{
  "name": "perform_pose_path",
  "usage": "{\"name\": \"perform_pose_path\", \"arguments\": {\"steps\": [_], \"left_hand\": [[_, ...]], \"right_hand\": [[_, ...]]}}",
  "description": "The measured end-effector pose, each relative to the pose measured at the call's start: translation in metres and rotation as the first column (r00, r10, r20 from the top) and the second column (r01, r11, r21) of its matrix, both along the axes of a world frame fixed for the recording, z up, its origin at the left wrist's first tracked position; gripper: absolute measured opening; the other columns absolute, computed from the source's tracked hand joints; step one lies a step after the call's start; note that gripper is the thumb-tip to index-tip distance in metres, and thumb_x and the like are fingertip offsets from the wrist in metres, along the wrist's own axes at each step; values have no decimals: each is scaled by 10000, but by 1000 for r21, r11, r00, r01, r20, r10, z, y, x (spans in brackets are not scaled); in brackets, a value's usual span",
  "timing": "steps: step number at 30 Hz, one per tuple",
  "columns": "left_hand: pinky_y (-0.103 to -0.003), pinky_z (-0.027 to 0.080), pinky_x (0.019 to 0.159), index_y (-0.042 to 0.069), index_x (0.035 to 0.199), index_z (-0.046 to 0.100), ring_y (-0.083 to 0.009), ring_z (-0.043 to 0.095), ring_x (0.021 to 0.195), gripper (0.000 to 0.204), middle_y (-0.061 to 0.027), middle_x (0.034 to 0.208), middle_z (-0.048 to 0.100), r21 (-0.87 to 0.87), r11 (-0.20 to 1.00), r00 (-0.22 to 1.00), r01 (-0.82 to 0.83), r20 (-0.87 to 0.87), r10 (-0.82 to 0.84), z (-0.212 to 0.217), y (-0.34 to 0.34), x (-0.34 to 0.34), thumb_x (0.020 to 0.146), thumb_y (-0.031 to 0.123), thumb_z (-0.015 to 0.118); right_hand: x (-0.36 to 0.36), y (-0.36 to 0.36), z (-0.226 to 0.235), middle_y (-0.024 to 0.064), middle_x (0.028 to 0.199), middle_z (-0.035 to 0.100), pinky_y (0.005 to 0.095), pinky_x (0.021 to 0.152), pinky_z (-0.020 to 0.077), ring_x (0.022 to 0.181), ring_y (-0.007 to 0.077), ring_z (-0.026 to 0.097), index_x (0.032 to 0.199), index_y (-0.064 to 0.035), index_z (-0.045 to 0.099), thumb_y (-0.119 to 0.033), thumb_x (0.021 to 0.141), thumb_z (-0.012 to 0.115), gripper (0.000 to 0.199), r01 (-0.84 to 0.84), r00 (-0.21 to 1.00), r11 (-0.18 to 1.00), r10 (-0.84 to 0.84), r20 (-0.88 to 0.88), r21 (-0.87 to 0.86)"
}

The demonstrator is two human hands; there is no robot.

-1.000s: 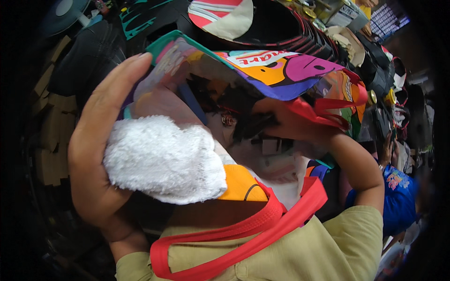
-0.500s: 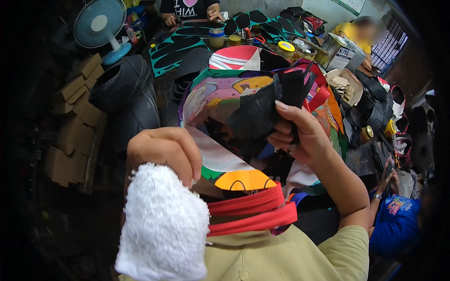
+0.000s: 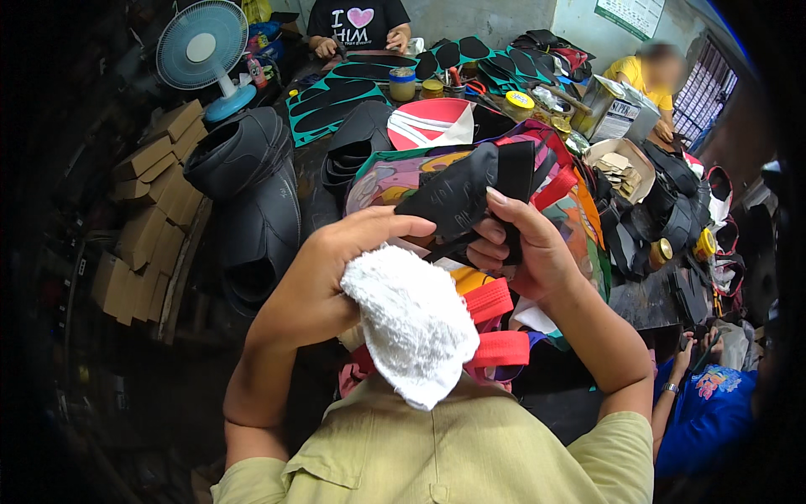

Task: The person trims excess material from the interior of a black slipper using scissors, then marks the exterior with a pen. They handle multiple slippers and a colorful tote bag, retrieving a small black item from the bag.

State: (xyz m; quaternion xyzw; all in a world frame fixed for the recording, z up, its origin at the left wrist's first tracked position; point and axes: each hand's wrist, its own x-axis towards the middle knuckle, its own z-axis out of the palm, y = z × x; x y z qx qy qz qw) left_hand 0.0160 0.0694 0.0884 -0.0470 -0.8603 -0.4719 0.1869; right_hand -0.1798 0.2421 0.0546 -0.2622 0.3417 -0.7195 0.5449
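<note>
A white terry cloth (image 3: 411, 323) hangs from my left hand (image 3: 336, 265), its fingers closed around the upper end. The index fingertip of that hand reaches to the lower left edge of some black leather-like pieces (image 3: 457, 197), perhaps touching them. My right hand (image 3: 537, 248) grips these pieces at their right side, thumb in front and fingers behind. Pale handwritten marks show on the front piece. Behind and below them is a colourful printed bag (image 3: 579, 227) with red straps (image 3: 499, 349), partly hidden by my hands and the cloth.
Black shoe uppers (image 3: 252, 193) are stacked at left, near cardboard boxes (image 3: 155, 227) and a fan (image 3: 201, 50). Across the table lie teal sheets with black cut shapes (image 3: 340, 101), jars (image 3: 403, 84) and a metal can (image 3: 617, 109). Other people sit at the far side and lower right.
My left hand has risen with the cloth and moved right, its index finger now at the black pieces. My right hand keeps its grip, the pieces now turned with their marked face showing more plainly.
</note>
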Motion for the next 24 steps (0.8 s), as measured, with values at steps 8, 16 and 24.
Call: {"name": "perform_pose_path", "arguments": {"steps": [8,16,24], "left_hand": [[-256,499,860,-27,1173,653,-94,654,968,409,-59,1046,684,251,966,997,-65,50,54,0,-8,6,775,-15,748],[-217,491,821,-25,1201,635,-54,640,933,428,-31,1029,672,369,927,997,-65,64,44,-2,-8,4,800,5,779],[-234,492,834,-33,1196,656,-78,639,951,439,-49,1096,654,323,938,992,-126,70,109,-2,-12,7,778,4,787]], "right_hand": [[-12,13,-4,-38,665,432,262,561,304,553,66,363,765,-121,507,-331,1006,588,329,32,999,999,-32,6,11],[-11,14,-3,-36,664,464,246,511,329,544,57,413,825,-96,533,-276,976,672,273,197,976,975,-185,-116,107],[-16,14,-4,-65,696,418,214,505,318,556,33,376,1038,-131,600,-224,962,723,172,260,935,950,-203,-289,174]]}}
